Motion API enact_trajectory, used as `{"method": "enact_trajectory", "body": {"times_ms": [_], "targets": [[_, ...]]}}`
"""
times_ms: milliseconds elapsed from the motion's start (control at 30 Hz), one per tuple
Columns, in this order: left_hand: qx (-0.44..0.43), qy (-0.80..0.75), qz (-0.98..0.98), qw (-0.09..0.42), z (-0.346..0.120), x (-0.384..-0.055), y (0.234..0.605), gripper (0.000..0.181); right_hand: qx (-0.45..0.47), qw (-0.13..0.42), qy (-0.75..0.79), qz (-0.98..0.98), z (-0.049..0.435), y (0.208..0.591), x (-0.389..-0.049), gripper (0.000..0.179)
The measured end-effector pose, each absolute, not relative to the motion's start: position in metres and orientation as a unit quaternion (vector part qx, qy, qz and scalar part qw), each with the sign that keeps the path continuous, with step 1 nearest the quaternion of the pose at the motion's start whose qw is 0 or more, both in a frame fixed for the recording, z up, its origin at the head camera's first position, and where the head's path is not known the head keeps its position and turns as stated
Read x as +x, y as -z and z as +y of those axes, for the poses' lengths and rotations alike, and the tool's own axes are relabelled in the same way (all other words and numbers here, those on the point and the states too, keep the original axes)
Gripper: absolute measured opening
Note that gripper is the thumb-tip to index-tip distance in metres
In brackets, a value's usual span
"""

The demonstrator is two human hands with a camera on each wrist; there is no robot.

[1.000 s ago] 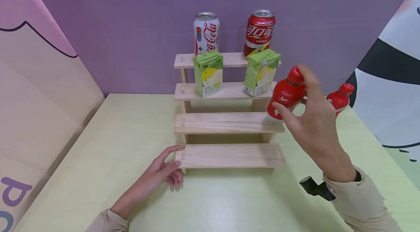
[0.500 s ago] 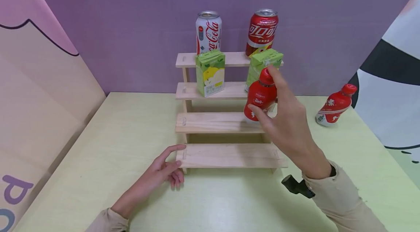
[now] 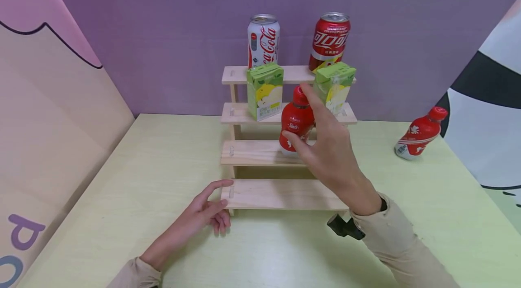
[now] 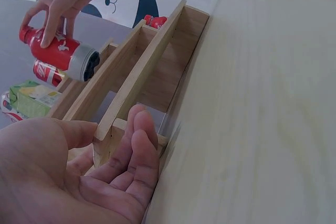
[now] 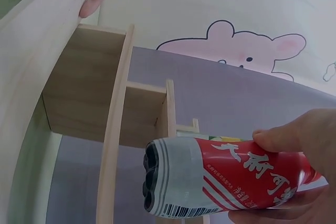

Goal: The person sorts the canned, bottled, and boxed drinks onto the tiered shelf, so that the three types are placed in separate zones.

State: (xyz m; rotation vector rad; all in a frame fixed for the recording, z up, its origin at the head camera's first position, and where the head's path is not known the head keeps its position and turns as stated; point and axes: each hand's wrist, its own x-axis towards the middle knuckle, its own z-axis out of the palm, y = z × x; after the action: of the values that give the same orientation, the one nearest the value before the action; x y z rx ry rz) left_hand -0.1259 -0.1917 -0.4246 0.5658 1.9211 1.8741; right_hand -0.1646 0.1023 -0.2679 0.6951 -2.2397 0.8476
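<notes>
My right hand (image 3: 331, 152) grips a small red plastic bottle (image 3: 296, 123), one finger up at its red cap and the thumb low on its side. The bottle is upright, in front of the second step from the bottom of a wooden stepped display rack (image 3: 281, 194). In the right wrist view, the bottle's ridged base (image 5: 152, 178) shows apart from the boards. My left hand (image 3: 205, 209) holds the left end of the lowest step, index finger and thumb on the board. Its other fingers (image 4: 142, 153) curl below in the left wrist view.
Two juice cartons, left (image 3: 265, 91) and right (image 3: 338, 87), stand on the third step. A white cola can (image 3: 263, 40) and a red cola can (image 3: 330, 41) stand on the top one. Another red bottle (image 3: 421, 134) is on the table at right, before the purple backdrop (image 3: 183, 44).
My right hand has carried the red bottle leftward, from the rack's right end to around its middle. The left hand keeps its hold on the lowest step.
</notes>
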Motion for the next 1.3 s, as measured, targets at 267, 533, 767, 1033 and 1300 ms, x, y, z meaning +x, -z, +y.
{"method": "enact_trajectory", "body": {"times_ms": [267, 533, 767, 1033, 1300], "targets": [[0.192, -0.670, 0.688, 0.202, -0.191, -0.126, 0.423, 0.049, 0.279, 0.304, -0.337, -0.846, 0.085, 0.270, -0.170, 0.097], [0.192, -0.669, 0.688, 0.203, -0.192, -0.125, 0.423, 0.049, 0.285, 0.289, -0.345, -0.846, 0.070, 0.275, -0.175, 0.094], [0.196, -0.668, 0.689, 0.201, -0.192, -0.126, 0.423, 0.049, 0.287, 0.289, -0.345, -0.846, 0.066, 0.281, -0.180, 0.093], [0.194, -0.669, 0.688, 0.203, -0.191, -0.127, 0.424, 0.048, 0.286, 0.297, -0.332, -0.848, 0.069, 0.284, -0.185, 0.095], [0.197, -0.671, 0.686, 0.202, -0.191, -0.127, 0.424, 0.048, 0.295, 0.288, -0.314, -0.855, 0.072, 0.290, -0.185, 0.102]]}}
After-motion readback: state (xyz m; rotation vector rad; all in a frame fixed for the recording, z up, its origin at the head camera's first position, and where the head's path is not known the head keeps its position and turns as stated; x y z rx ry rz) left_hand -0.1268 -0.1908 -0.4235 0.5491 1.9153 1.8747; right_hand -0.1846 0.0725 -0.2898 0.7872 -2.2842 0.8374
